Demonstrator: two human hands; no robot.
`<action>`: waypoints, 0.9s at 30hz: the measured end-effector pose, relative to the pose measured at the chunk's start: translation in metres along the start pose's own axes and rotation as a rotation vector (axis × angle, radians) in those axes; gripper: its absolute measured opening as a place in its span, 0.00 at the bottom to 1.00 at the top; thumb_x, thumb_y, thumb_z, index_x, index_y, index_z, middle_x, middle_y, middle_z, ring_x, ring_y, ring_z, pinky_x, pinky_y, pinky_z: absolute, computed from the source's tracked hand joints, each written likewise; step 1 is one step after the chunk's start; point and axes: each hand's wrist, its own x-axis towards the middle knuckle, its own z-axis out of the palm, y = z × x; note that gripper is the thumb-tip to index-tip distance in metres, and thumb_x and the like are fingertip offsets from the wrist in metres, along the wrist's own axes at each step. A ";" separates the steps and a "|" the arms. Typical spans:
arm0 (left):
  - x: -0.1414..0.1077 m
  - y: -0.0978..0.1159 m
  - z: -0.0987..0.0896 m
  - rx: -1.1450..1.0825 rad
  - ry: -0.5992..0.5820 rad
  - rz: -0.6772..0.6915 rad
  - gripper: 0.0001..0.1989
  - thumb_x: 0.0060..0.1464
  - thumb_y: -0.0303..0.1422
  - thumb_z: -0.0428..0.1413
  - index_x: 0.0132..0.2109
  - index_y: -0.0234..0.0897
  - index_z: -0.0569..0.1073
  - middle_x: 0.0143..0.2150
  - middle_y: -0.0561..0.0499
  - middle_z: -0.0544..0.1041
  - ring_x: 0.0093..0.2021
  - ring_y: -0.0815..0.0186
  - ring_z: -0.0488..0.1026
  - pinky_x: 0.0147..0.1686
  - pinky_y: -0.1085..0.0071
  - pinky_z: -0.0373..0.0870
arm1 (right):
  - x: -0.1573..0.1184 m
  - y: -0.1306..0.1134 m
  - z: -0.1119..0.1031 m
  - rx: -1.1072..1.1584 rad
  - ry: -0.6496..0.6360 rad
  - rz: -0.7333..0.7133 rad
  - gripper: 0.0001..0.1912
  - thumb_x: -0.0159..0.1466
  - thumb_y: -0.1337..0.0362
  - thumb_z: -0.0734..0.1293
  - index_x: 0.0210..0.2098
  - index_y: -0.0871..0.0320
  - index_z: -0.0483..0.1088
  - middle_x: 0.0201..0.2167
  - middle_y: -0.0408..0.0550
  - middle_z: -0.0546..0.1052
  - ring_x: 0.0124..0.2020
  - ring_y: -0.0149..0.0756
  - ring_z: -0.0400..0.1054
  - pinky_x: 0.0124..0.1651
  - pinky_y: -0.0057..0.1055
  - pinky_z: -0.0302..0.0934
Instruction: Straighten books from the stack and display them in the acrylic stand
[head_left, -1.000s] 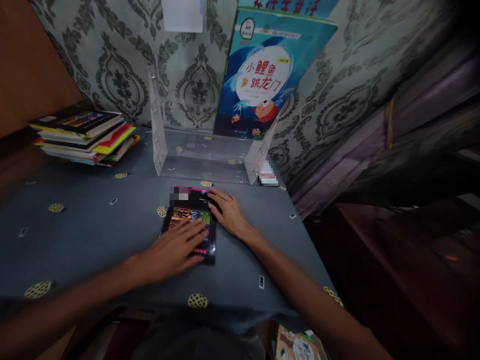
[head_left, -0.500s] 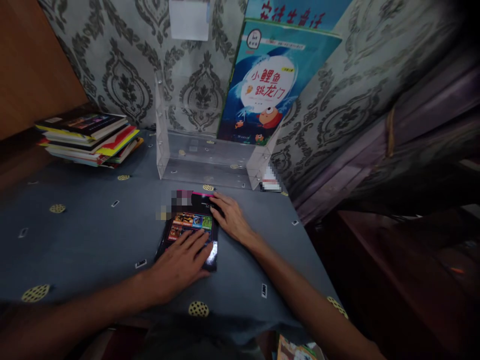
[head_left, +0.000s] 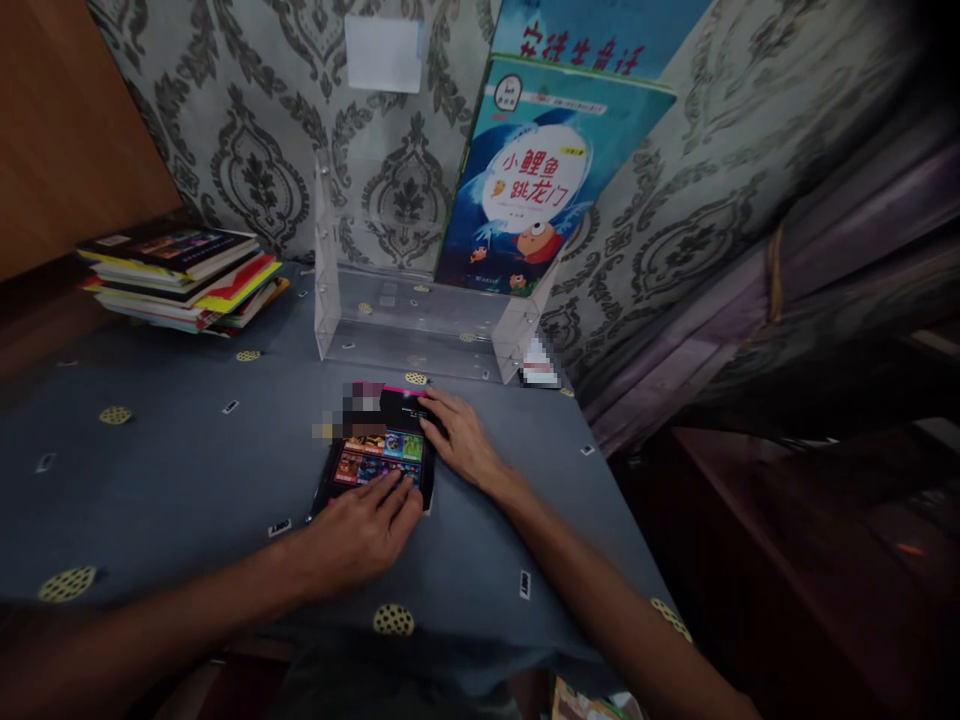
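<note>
The left hand [head_left: 358, 535], drawn back to the near end of the book [head_left: 381, 462], exposes more of it, grip indeterminable; the right hand [head_left: 466, 442] rests unclenched against its right edge.

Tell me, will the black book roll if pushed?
The black book would probably slide, not roll, because it lies flat on the tablecloth. Its cover may be slippery, as it shines near the top. It looks thin, so it might bend.
</note>
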 end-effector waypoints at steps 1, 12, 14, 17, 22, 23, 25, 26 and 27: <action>0.000 -0.002 -0.001 -0.057 0.015 -0.033 0.16 0.64 0.22 0.44 0.55 0.26 0.68 0.49 0.35 0.80 0.52 0.56 0.78 0.47 0.65 0.73 | 0.000 0.000 -0.001 0.022 0.002 0.009 0.19 0.69 0.57 0.62 0.56 0.55 0.73 0.61 0.56 0.71 0.64 0.47 0.64 0.66 0.52 0.56; 0.013 -0.029 -0.052 -0.618 0.115 -0.504 0.09 0.67 0.28 0.41 0.40 0.39 0.65 0.27 0.56 0.74 0.23 0.71 0.69 0.25 0.76 0.62 | 0.001 -0.038 -0.031 0.532 -0.007 -0.171 0.29 0.71 0.43 0.54 0.38 0.54 0.79 0.44 0.52 0.82 0.56 0.46 0.72 0.63 0.51 0.58; 0.016 -0.031 -0.057 -0.624 0.148 -0.515 0.09 0.67 0.28 0.41 0.39 0.40 0.64 0.25 0.58 0.71 0.21 0.72 0.67 0.23 0.76 0.59 | -0.001 -0.047 -0.030 0.543 -0.062 -0.251 0.25 0.67 0.42 0.62 0.44 0.54 0.78 0.46 0.53 0.82 0.54 0.46 0.73 0.60 0.49 0.62; 0.017 -0.033 -0.057 -0.602 0.174 -0.485 0.10 0.67 0.28 0.42 0.39 0.39 0.65 0.24 0.58 0.71 0.21 0.72 0.67 0.23 0.76 0.59 | -0.005 -0.053 -0.022 0.497 -0.061 -0.237 0.20 0.64 0.47 0.68 0.47 0.53 0.77 0.46 0.52 0.82 0.51 0.44 0.74 0.57 0.45 0.65; 0.010 -0.042 -0.065 -0.614 0.117 -0.456 0.09 0.65 0.36 0.50 0.50 0.39 0.68 0.44 0.48 0.82 0.41 0.62 0.80 0.38 0.68 0.74 | -0.007 -0.054 -0.020 0.626 -0.049 -0.113 0.15 0.66 0.49 0.67 0.44 0.49 0.79 0.45 0.47 0.82 0.49 0.42 0.75 0.56 0.44 0.66; 0.007 -0.048 -0.068 -0.649 0.116 -0.478 0.13 0.63 0.38 0.53 0.53 0.40 0.68 0.47 0.47 0.82 0.45 0.60 0.80 0.42 0.66 0.74 | -0.006 -0.055 -0.022 0.659 -0.031 -0.067 0.14 0.65 0.49 0.68 0.43 0.49 0.80 0.45 0.47 0.82 0.49 0.43 0.75 0.56 0.45 0.66; 0.001 -0.062 -0.074 -0.746 0.134 -0.550 0.21 0.59 0.41 0.58 0.56 0.40 0.67 0.49 0.46 0.82 0.48 0.58 0.79 0.46 0.63 0.74 | -0.005 -0.056 -0.028 0.711 0.027 0.054 0.12 0.63 0.51 0.70 0.41 0.49 0.81 0.43 0.45 0.83 0.47 0.44 0.76 0.56 0.45 0.66; -0.001 -0.070 -0.075 -0.810 0.153 -0.589 0.23 0.57 0.42 0.59 0.57 0.40 0.67 0.48 0.46 0.82 0.49 0.56 0.79 0.47 0.62 0.74 | -0.004 -0.057 -0.031 0.728 0.061 0.115 0.11 0.62 0.53 0.70 0.40 0.49 0.81 0.41 0.44 0.83 0.46 0.45 0.76 0.55 0.45 0.66; -0.002 -0.078 -0.075 -0.883 0.175 -0.623 0.23 0.55 0.42 0.60 0.56 0.40 0.68 0.48 0.45 0.82 0.50 0.56 0.78 0.48 0.62 0.73 | -0.003 -0.057 -0.034 0.741 0.098 0.167 0.11 0.61 0.54 0.71 0.38 0.50 0.81 0.38 0.44 0.83 0.43 0.45 0.76 0.53 0.45 0.67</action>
